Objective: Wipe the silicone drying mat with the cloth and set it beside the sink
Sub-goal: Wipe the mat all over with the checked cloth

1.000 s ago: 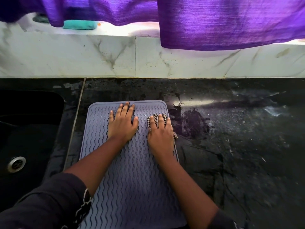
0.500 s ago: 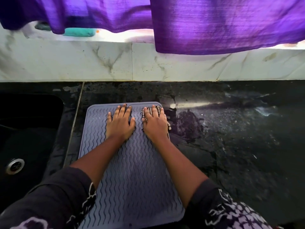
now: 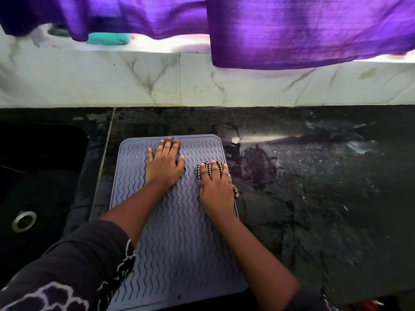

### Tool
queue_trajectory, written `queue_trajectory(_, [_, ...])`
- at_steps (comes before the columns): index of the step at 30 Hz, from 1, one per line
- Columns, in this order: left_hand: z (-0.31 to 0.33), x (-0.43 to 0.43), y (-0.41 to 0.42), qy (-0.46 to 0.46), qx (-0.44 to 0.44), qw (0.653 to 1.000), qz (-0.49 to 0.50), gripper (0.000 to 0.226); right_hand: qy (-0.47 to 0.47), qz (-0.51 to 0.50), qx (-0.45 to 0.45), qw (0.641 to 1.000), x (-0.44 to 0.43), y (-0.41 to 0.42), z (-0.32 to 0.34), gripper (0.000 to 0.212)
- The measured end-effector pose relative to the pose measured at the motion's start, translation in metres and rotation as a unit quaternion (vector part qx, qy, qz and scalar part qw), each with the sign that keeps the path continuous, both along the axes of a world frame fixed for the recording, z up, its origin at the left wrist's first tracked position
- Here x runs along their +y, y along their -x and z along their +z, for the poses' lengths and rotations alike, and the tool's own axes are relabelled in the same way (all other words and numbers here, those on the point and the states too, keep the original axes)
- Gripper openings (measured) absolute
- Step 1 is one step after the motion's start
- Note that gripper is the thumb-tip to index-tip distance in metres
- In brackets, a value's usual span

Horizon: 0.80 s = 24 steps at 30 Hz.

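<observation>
A grey silicone drying mat with wavy ridges lies flat on the black counter, just right of the sink. My left hand rests flat on the mat's far end, fingers spread, holding nothing. My right hand presses a small black-and-white checked cloth onto the mat near its right edge. Most of the cloth is hidden under the palm; bits show between the fingers and by the wrist.
A black sink with a metal drain sits at the left. The dark counter to the right is wet and streaked. A marble backsplash runs behind, with purple fabric hanging over it and a teal object on the ledge.
My right hand with the cloth has slid back toward me and to the right along the mat. My left hand stays at the mat's far end.
</observation>
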<state>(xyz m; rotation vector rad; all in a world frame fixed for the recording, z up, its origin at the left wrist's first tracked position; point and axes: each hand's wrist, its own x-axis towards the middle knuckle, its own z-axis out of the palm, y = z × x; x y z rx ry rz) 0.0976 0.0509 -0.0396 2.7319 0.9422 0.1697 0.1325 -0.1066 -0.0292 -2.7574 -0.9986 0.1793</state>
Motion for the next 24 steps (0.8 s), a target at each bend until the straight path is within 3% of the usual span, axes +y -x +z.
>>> queue_trajectory(12, [0.01, -0.05, 0.052, 0.029, 0.021, 0.999, -0.034, 0.056, 0.071, 0.024, 0.044, 0.996, -0.038, 0.038, 0.043, 0.048])
queue_trajectory(16, [0.005, -0.053, 0.057, 0.028, 0.023, 0.999, -0.028, 0.058, -0.04, -0.034, 0.124, 0.991, -0.038, -0.013, 0.055, 0.037])
queue_trajectory(20, [0.004, -0.052, 0.055, 0.022, 0.022, 0.999, -0.027, 0.059, -0.058, -0.05, 0.052, 0.996, -0.021, -0.073, 0.052, 0.039])
queue_trajectory(24, [0.003, -0.052, 0.054, 0.013, 0.008, 1.0, -0.023, 0.059, 0.066, 0.041, -0.012, 0.997, 0.003, -0.088, 0.042, 0.043])
